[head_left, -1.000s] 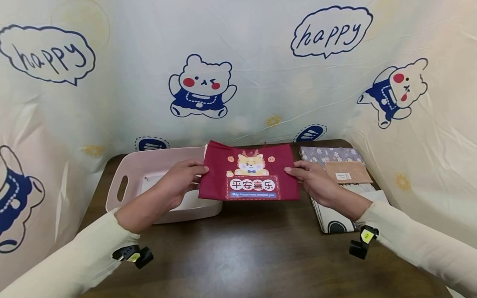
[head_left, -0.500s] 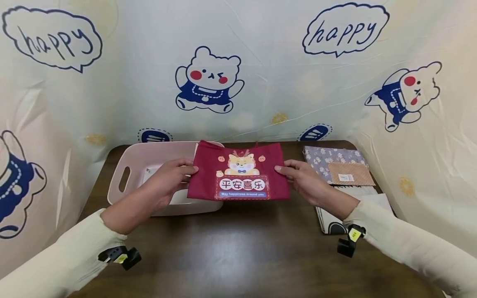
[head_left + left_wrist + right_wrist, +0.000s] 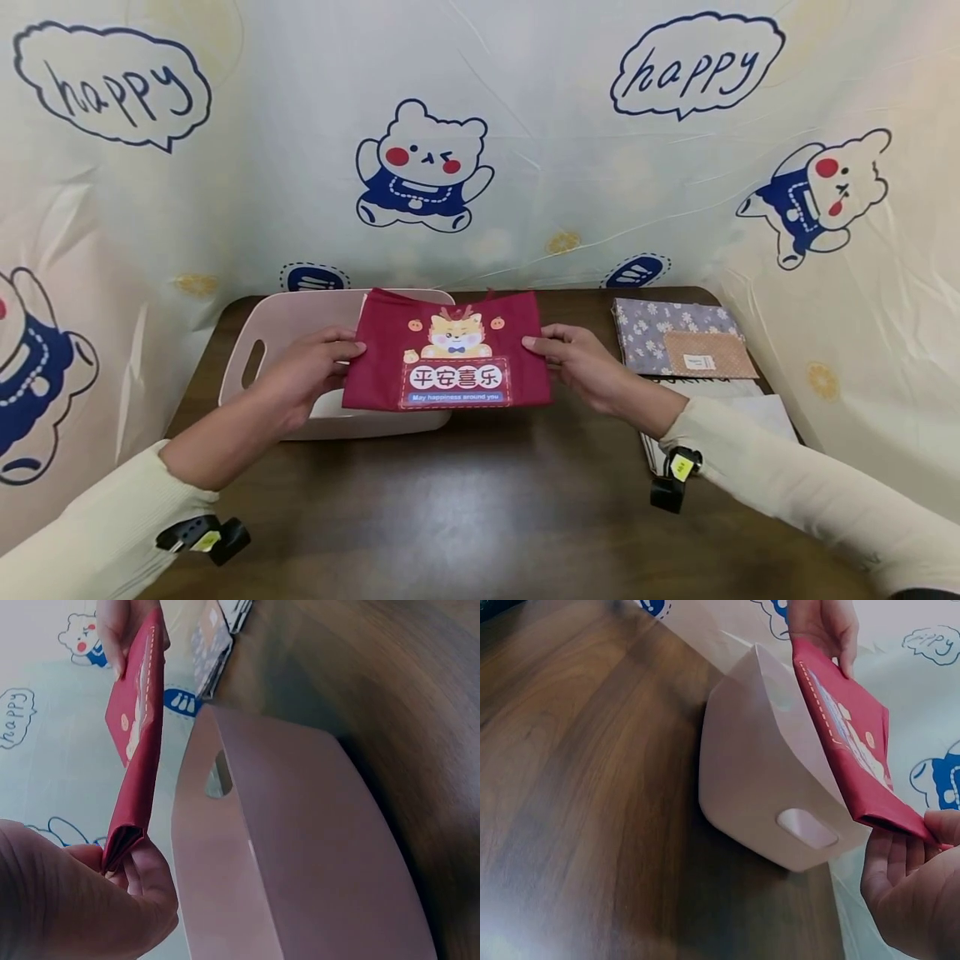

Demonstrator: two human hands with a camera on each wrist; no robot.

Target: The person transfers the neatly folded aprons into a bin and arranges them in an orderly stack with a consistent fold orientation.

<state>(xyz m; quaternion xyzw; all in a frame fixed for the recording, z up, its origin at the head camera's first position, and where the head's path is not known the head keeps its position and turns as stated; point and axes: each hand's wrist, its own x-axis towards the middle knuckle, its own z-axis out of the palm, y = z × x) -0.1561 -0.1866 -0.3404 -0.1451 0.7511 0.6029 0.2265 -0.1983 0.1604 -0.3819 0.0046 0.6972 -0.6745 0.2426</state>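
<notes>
Between both hands a folded dark red cloth bag point(image 3: 450, 358) is held up, its printed puppy and lettering facing the head camera. My left hand point(image 3: 311, 375) pinches its left edge, thumb in front and fingers behind. On the opposite edge, my right hand point(image 3: 592, 367) grips in the same way. The wrist views show the bag point(image 3: 139, 742) folded in layers and raised above the rim of a pink plastic basket point(image 3: 765, 780). In the head view the bag covers the right part of that basket.
At the table's back right lies a stack: a grey-purple floral cloth bag point(image 3: 637, 342) with a tan patch point(image 3: 712, 354), over a white printed bag point(image 3: 757, 408). The brown wooden table point(image 3: 465, 508) meets a printed curtain point(image 3: 540, 150) behind and at both sides.
Both hands have carried the red bag leftward, so it overlaps more of the basket. The grip at both edges stays the same. The head view has shifted slightly.
</notes>
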